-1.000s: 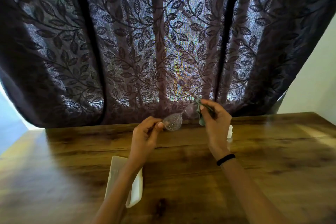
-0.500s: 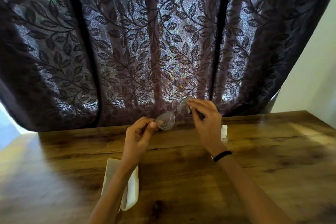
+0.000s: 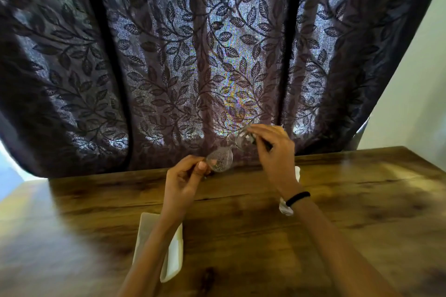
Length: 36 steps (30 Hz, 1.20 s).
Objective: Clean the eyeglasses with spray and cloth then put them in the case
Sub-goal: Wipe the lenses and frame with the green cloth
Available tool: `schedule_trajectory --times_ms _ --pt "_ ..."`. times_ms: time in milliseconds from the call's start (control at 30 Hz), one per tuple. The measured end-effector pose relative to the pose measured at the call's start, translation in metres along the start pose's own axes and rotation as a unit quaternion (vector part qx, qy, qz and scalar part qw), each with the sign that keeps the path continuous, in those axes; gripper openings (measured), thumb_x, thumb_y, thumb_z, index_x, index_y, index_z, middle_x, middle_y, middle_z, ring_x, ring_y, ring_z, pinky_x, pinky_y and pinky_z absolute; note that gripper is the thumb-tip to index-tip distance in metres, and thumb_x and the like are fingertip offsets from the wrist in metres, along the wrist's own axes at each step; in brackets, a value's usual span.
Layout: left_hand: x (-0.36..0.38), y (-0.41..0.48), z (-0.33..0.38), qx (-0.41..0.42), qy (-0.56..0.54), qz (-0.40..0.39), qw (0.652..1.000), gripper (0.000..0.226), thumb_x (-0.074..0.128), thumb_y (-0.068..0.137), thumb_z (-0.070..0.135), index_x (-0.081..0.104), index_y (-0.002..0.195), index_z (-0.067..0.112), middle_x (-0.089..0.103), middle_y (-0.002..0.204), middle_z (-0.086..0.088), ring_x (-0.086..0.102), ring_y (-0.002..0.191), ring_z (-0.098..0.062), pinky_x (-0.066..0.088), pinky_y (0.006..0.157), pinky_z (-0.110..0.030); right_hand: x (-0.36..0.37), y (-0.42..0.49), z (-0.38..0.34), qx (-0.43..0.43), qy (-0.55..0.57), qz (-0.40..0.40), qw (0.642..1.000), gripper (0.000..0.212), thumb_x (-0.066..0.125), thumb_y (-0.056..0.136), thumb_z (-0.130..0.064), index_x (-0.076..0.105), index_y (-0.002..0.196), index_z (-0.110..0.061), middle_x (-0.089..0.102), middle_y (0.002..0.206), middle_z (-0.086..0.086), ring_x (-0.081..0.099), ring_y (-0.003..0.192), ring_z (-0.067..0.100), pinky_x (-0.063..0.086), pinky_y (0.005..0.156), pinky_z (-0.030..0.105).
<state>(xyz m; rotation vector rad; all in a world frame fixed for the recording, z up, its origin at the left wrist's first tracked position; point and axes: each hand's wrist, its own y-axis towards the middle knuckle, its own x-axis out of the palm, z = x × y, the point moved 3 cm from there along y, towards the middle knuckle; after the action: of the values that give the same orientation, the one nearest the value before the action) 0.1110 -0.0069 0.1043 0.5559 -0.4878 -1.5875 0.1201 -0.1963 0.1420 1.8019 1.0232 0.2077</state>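
Note:
I hold clear-lensed eyeglasses [image 3: 220, 159] up above the far edge of the wooden table [image 3: 362, 200]. My left hand [image 3: 184, 176] pinches the frame beside the left lens. My right hand [image 3: 272, 149] pinches the right lens, with a scrap of dark greenish cloth [image 3: 255, 140] barely showing between its fingers. A white glasses case [image 3: 173, 255] lies on the table under my left forearm. A small white spray bottle [image 3: 287, 208] lies on the table behind my right wrist, mostly hidden.
A dark leaf-patterned curtain [image 3: 217, 55] hangs right behind the table's far edge. A pale wall [image 3: 415, 79] stands at the right.
Both hands and the glasses stay in the same grip; the cloth, plain a second ago, is now almost hidden under my right fingers. The view has shifted slightly.

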Motion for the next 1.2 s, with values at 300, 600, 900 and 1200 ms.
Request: schedule_trajectory --times_ms 300,600,900,1200 --pt "0.005 0.003 0.002 0.005 -0.024 0.003 1.000 0.039 0.056 0.082 0.051 0.066 0.087 0.013 0.061 0.080 -0.019 0.060 0.074 -0.017 0.051 0.067 -0.029 0.010 -0.019 -0.028 -0.062 0.044 -0.031 0.997 0.020 0.059 0.084 -0.002 0.068 0.101 -0.007 0.070 0.099 0.005 0.056 0.097 0.013 0.044 0.087 0.019" --pt "0.010 0.002 0.007 0.005 -0.010 -0.004 1.000 0.015 0.050 0.084 0.012 0.065 0.084 0.015 0.061 0.078 -0.007 0.059 0.073 -0.010 0.049 0.067 -0.022 -0.001 0.008 -0.001 0.066 0.051 -0.013 0.996 0.029 0.057 0.087 -0.001 0.055 0.115 -0.003 0.068 0.106 0.011 0.064 0.098 0.022 0.053 0.090 0.039" --pt "0.009 0.000 0.009 0.003 0.009 0.005 1.000 0.014 0.051 0.083 0.013 0.064 0.086 0.010 0.059 0.076 -0.013 0.057 0.071 -0.011 0.048 0.063 -0.022 0.005 -0.002 -0.009 -0.003 0.033 -0.064 0.997 0.032 0.059 0.087 -0.006 0.058 0.119 -0.008 0.069 0.099 0.010 0.060 0.092 0.019 0.046 0.084 0.021" --pt "0.011 0.002 0.010 0.021 0.008 0.021 1.000 0.014 0.049 0.083 0.011 0.063 0.085 0.014 0.060 0.076 -0.010 0.058 0.071 -0.013 0.050 0.063 -0.028 0.012 -0.015 -0.017 -0.048 0.031 -0.081 0.995 0.039 0.054 0.089 -0.010 0.050 0.128 -0.009 0.069 0.097 0.012 0.052 0.091 0.010 0.047 0.084 0.027"
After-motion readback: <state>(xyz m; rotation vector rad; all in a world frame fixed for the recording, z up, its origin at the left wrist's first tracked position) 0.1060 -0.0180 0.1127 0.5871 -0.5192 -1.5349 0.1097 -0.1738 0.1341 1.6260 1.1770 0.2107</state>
